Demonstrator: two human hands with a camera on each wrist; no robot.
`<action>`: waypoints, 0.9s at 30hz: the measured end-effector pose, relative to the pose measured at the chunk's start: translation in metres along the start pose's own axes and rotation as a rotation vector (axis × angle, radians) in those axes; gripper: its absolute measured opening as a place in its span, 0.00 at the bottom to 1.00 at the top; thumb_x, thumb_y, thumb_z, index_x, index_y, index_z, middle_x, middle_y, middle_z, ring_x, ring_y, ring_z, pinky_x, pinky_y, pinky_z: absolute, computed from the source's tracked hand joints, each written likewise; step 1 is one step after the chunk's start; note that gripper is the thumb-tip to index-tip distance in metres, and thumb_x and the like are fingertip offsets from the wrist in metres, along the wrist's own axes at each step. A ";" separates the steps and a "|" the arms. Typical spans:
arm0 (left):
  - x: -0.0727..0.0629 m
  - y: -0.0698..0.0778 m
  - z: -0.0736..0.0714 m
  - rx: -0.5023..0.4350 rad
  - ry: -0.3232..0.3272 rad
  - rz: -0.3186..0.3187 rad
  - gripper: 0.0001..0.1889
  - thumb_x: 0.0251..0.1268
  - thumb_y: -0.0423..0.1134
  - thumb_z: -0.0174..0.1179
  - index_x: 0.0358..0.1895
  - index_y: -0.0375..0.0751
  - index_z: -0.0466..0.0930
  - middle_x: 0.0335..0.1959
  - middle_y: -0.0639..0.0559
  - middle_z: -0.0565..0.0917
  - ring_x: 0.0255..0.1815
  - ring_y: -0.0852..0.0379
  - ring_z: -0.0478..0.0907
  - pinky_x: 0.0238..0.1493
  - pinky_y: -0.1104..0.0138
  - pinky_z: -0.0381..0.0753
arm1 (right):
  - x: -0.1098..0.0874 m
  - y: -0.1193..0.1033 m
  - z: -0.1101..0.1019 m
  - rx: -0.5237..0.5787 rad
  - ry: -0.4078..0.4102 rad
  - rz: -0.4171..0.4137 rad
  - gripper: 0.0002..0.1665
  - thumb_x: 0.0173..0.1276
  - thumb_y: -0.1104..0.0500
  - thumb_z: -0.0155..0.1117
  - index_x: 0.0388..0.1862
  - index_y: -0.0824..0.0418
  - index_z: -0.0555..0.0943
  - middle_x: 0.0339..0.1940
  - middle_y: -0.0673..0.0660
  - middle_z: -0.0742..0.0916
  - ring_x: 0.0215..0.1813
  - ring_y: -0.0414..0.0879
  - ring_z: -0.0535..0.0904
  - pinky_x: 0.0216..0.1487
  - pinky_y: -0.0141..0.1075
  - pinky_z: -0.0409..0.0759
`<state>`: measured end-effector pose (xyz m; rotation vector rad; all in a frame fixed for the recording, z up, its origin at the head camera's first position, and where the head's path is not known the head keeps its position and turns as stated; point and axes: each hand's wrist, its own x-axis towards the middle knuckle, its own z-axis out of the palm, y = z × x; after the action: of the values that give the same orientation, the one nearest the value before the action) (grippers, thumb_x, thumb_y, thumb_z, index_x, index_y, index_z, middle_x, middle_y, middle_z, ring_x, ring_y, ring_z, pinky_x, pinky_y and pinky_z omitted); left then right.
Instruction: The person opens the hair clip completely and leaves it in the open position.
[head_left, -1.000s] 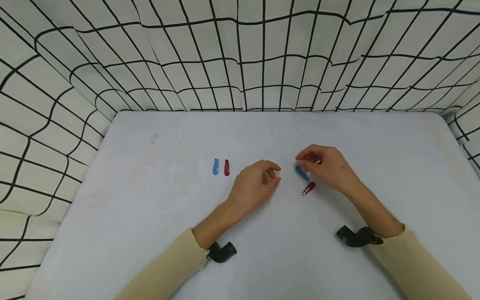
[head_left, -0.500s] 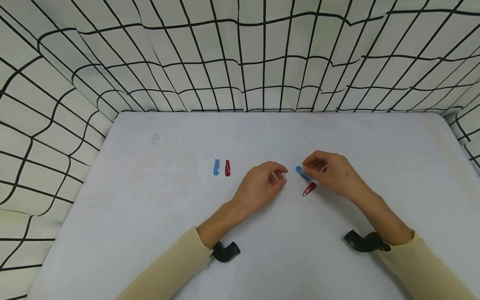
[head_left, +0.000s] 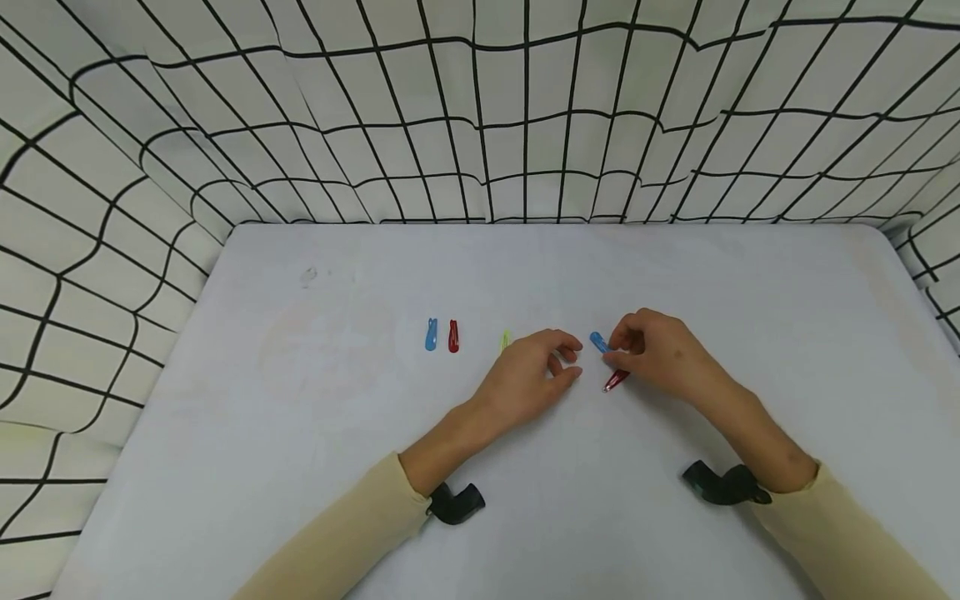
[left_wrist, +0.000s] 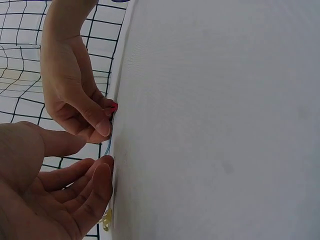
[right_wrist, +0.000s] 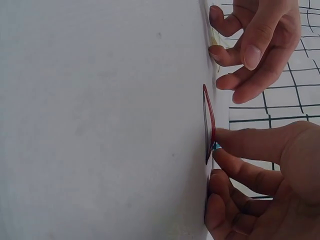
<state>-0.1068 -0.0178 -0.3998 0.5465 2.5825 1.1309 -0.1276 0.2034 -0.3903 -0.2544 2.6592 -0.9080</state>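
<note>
My right hand pinches the lower end of a blue hair clip between thumb and forefinger; the clip lies slanted on the white table. Just below it is a dark red hair clip, partly under the right thumb in the head view and seen edge-on as a red clip in the right wrist view. My left hand hovers to the left with loosely bent fingers and nothing between them. Behind its knuckles a yellow-green hair clip shows, mostly hidden.
Further left, another blue hair clip and a red hair clip lie upright side by side. The white table is bordered at the back and sides by pale cloth with a black grid.
My right hand has shifted from the blue clip's upper end toward me to its lower end. The left hand has moved right, uncovering part of the yellow-green clip.
</note>
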 end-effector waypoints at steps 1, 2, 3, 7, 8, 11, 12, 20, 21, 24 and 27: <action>0.000 0.000 0.000 0.003 -0.004 0.000 0.17 0.73 0.39 0.65 0.62 0.41 0.82 0.50 0.50 0.88 0.43 0.58 0.83 0.44 0.73 0.81 | 0.000 -0.001 0.000 0.002 -0.002 0.008 0.07 0.69 0.60 0.73 0.41 0.62 0.85 0.37 0.58 0.85 0.40 0.49 0.79 0.41 0.37 0.77; 0.000 0.000 0.000 0.003 -0.009 -0.001 0.18 0.73 0.38 0.66 0.62 0.41 0.81 0.50 0.50 0.88 0.44 0.58 0.83 0.44 0.73 0.81 | 0.001 -0.001 0.000 0.003 -0.004 0.014 0.07 0.69 0.60 0.72 0.40 0.63 0.85 0.36 0.58 0.85 0.39 0.49 0.79 0.40 0.37 0.77; 0.001 0.000 0.000 0.006 -0.012 -0.003 0.18 0.73 0.38 0.66 0.62 0.40 0.81 0.50 0.50 0.88 0.44 0.58 0.83 0.44 0.73 0.81 | 0.001 -0.001 0.000 0.004 -0.006 0.020 0.06 0.69 0.61 0.72 0.40 0.63 0.86 0.36 0.58 0.85 0.39 0.48 0.80 0.39 0.36 0.77; 0.001 0.000 0.002 0.021 -0.015 0.000 0.18 0.73 0.38 0.66 0.63 0.40 0.80 0.49 0.50 0.88 0.43 0.58 0.83 0.44 0.74 0.81 | 0.002 -0.002 0.000 0.006 -0.006 0.034 0.05 0.69 0.62 0.72 0.40 0.64 0.86 0.34 0.58 0.86 0.37 0.48 0.81 0.38 0.36 0.77; 0.002 0.000 0.002 0.024 -0.015 -0.001 0.19 0.73 0.38 0.66 0.63 0.40 0.80 0.49 0.50 0.88 0.43 0.58 0.83 0.43 0.74 0.81 | 0.002 -0.002 0.000 0.004 -0.007 0.036 0.05 0.69 0.62 0.72 0.40 0.64 0.86 0.33 0.58 0.86 0.36 0.47 0.81 0.38 0.36 0.77; 0.003 0.001 0.003 0.034 -0.015 0.000 0.19 0.73 0.38 0.66 0.64 0.40 0.80 0.49 0.51 0.88 0.42 0.58 0.83 0.42 0.73 0.80 | 0.002 -0.002 0.000 0.000 -0.010 0.035 0.05 0.69 0.63 0.71 0.39 0.64 0.86 0.33 0.57 0.87 0.36 0.47 0.81 0.37 0.36 0.77; 0.003 0.001 0.003 0.036 -0.016 -0.001 0.19 0.73 0.39 0.66 0.64 0.40 0.80 0.49 0.51 0.88 0.42 0.58 0.83 0.42 0.73 0.80 | 0.002 -0.002 0.000 0.002 -0.012 0.033 0.04 0.70 0.63 0.71 0.39 0.64 0.86 0.33 0.57 0.87 0.36 0.47 0.81 0.38 0.36 0.77; 0.006 0.004 0.005 0.052 -0.032 0.001 0.20 0.74 0.38 0.64 0.66 0.39 0.79 0.51 0.51 0.86 0.42 0.58 0.83 0.41 0.73 0.78 | 0.002 0.000 0.000 0.019 -0.023 0.012 0.03 0.70 0.63 0.70 0.39 0.63 0.85 0.32 0.56 0.86 0.36 0.47 0.79 0.37 0.36 0.76; 0.007 0.005 0.005 0.056 -0.033 0.003 0.20 0.74 0.38 0.64 0.65 0.39 0.79 0.51 0.51 0.86 0.42 0.58 0.82 0.41 0.73 0.78 | 0.002 0.000 0.000 0.021 -0.023 0.009 0.03 0.70 0.63 0.70 0.39 0.63 0.85 0.32 0.56 0.86 0.36 0.47 0.79 0.37 0.36 0.76; 0.008 0.005 0.006 0.068 -0.035 0.010 0.17 0.75 0.39 0.64 0.62 0.39 0.82 0.50 0.50 0.86 0.40 0.59 0.82 0.39 0.74 0.78 | 0.001 0.001 0.000 0.024 -0.027 -0.004 0.02 0.71 0.63 0.70 0.38 0.62 0.85 0.33 0.56 0.86 0.37 0.47 0.79 0.38 0.36 0.76; 0.008 0.005 0.006 0.077 -0.039 0.017 0.15 0.75 0.39 0.64 0.59 0.40 0.83 0.48 0.49 0.86 0.39 0.59 0.81 0.37 0.74 0.77 | 0.001 0.001 0.001 0.030 -0.037 -0.020 0.02 0.72 0.64 0.69 0.38 0.62 0.84 0.35 0.56 0.85 0.38 0.47 0.80 0.40 0.36 0.77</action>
<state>-0.1105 -0.0073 -0.4007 0.6028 2.6010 1.0191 -0.1283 0.2035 -0.3915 -0.2885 2.6118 -0.9391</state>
